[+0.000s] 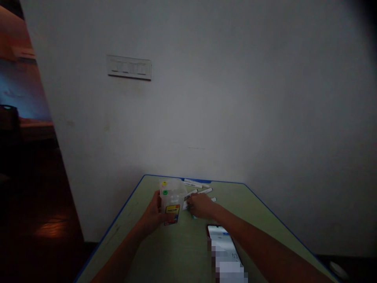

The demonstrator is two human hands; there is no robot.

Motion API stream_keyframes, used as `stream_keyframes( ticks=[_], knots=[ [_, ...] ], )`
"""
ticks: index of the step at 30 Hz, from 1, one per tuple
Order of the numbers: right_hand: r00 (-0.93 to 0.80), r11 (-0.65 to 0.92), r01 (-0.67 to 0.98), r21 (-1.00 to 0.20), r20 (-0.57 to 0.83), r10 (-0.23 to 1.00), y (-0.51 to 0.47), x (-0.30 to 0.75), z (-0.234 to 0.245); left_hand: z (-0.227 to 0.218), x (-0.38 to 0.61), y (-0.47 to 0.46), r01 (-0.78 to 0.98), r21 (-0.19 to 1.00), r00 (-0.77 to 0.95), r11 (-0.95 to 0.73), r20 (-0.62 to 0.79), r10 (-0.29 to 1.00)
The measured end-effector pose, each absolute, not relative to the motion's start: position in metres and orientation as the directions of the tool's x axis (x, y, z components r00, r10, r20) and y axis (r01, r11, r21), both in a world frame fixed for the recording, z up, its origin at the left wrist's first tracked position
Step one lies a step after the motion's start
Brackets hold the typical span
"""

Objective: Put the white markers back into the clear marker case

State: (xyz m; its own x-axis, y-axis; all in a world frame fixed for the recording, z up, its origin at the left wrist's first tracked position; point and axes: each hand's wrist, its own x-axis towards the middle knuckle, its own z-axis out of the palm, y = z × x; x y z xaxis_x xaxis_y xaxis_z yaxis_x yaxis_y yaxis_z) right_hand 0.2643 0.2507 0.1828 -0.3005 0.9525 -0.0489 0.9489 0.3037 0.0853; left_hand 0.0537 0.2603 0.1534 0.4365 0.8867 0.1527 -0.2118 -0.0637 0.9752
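Our left hand (152, 215) grips a tub (174, 196), its label (173, 212) unreadable. Beside it, our right hand (200, 206) is among markers (193, 184) toward the table's (165, 255) far edge, grasp unclear.

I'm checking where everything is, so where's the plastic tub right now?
In the head view, the plastic tub is just left of centre, held in the left hand, with the right hand and the markers just to its right.

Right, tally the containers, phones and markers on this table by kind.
Clear container: 1
Phone: 1
Markers: at least 4; the right hand covers part of the group
Total: at least 6
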Motion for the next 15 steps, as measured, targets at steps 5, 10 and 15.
stream_keyframes(
  ticks=[5,10,15],
  knots=[
    [-0.386,0.386,0.916,0.111,-0.023,0.922,0.256,0.255,0.174,0.148,0.053,0.263,-0.215,0.974,0.446,-0.065,0.157,0.881],
    [-0.398,0.396,0.913,0.097,-0.005,0.917,0.262,0.25,0.169,0.142,0.053,0.267,-0.218,0.972,0.442,-0.081,0.173,0.88],
    [-0.318,0.329,0.943,-0.049,0.161,0.934,0.266,0.273,0.192,0.146,0.053,0.264,-0.233,0.969,0.459,-0.078,0.18,0.87]
  ],
)
